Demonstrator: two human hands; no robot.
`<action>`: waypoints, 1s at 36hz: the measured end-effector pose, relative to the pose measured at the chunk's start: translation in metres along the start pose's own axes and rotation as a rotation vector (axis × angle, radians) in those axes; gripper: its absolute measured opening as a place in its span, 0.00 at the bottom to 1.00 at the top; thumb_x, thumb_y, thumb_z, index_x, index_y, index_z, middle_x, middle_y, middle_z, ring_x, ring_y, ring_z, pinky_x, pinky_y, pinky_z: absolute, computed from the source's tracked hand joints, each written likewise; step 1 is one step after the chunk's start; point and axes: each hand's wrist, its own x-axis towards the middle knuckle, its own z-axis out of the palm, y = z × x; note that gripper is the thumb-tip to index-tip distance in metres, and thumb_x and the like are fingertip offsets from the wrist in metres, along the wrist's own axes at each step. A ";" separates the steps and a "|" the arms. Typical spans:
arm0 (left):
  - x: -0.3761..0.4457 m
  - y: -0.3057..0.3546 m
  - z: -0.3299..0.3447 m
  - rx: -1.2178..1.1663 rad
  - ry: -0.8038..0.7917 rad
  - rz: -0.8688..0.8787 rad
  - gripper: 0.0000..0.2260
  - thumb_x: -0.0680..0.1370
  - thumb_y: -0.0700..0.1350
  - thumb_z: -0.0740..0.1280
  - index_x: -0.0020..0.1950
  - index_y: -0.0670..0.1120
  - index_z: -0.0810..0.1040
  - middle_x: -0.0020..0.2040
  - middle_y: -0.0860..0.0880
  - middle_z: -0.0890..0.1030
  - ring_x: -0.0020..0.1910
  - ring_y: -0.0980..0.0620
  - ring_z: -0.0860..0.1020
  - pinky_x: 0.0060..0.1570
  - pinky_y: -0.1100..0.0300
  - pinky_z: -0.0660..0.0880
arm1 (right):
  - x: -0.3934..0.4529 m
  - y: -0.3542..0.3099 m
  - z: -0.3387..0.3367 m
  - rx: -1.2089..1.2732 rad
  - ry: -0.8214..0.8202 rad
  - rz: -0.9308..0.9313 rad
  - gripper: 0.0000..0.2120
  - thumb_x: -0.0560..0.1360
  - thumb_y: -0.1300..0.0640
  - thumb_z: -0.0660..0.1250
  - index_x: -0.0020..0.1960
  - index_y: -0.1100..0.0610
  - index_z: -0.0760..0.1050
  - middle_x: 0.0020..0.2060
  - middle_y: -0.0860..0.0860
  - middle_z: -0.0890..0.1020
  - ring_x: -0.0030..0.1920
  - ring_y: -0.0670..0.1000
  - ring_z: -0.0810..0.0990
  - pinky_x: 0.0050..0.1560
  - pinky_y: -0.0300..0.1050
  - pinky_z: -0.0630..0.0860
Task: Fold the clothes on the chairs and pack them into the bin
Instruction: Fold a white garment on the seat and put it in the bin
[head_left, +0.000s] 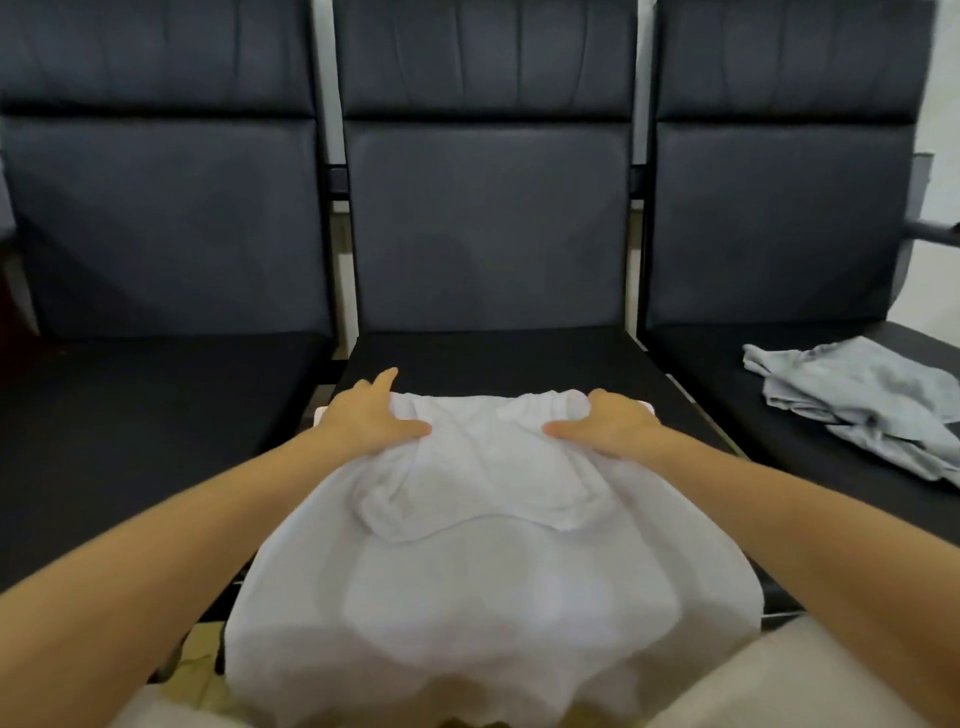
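A white garment (483, 545) lies spread over the middle chair's seat (493, 358), its near part hanging off the front edge toward me. My left hand (371, 415) grips its far left corner, thumb on top of the cloth. At the far right corner my right hand (608, 423) holds the cloth the same way, fingers tucked round the edge. A crumpled grey garment (857, 400) rests on the right chair's seat. No bin is in view.
Three dark padded chairs stand side by side with tall backs: the left chair (156, 395), the middle one and the right chair (727, 364). Narrow gaps with black frames separate them. A pale wall (943, 78) shows at the far right.
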 end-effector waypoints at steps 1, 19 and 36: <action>0.002 0.000 0.002 0.023 -0.018 0.002 0.41 0.71 0.64 0.70 0.78 0.53 0.56 0.69 0.45 0.69 0.66 0.43 0.71 0.64 0.50 0.71 | 0.001 0.000 0.004 -0.042 0.005 -0.024 0.36 0.73 0.34 0.65 0.72 0.56 0.64 0.62 0.52 0.76 0.61 0.53 0.76 0.50 0.44 0.66; 0.086 0.002 -0.010 -0.348 0.243 0.015 0.17 0.77 0.52 0.68 0.36 0.41 0.72 0.35 0.45 0.74 0.37 0.47 0.74 0.40 0.53 0.71 | 0.082 -0.020 -0.019 0.258 0.279 -0.145 0.18 0.78 0.46 0.62 0.33 0.55 0.66 0.31 0.52 0.79 0.36 0.55 0.78 0.41 0.48 0.74; 0.183 0.006 0.039 -0.152 0.343 -0.043 0.32 0.76 0.59 0.66 0.76 0.47 0.62 0.72 0.44 0.62 0.70 0.42 0.62 0.66 0.51 0.64 | 0.186 -0.033 0.027 0.426 0.385 -0.084 0.19 0.77 0.53 0.63 0.66 0.58 0.68 0.59 0.55 0.76 0.61 0.57 0.74 0.51 0.44 0.67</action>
